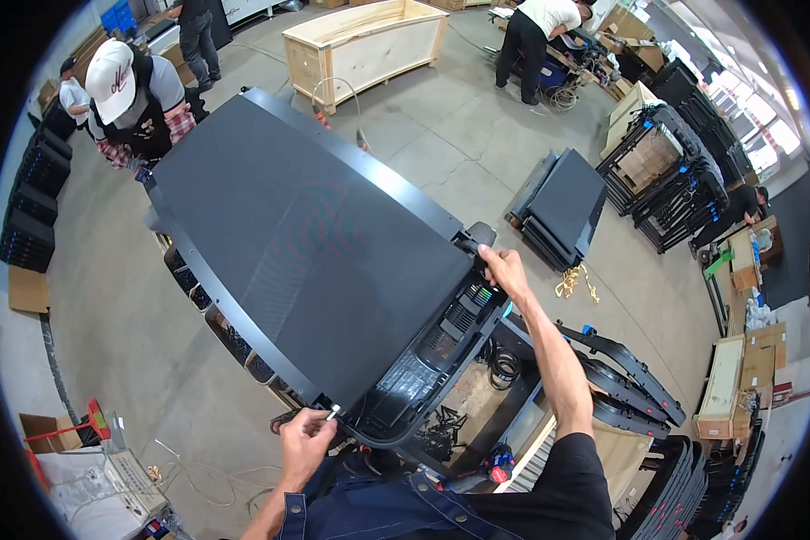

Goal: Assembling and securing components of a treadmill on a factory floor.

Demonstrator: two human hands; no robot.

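A large black flat panel (306, 243) in a dark frame lies tilted across the middle of the head view. My right hand (506, 270) grips the frame at the panel's near right corner. At the near left corner, my left hand (304, 441) pinches a small pale pin or screw against the frame's edge. A person in a white cap and black apron (130, 99) stands at the far left end of the panel, with hands hidden behind it. Under the near edge, black plastic housings and cable loops (504, 364) show.
A stack of black panels (562, 207) lies on the concrete floor to the right, beside racks of more panels (675, 171). A wooden crate (364, 45) stands beyond. Other people work at the back. Boxes and a red-handled tool (90, 423) sit at lower left.
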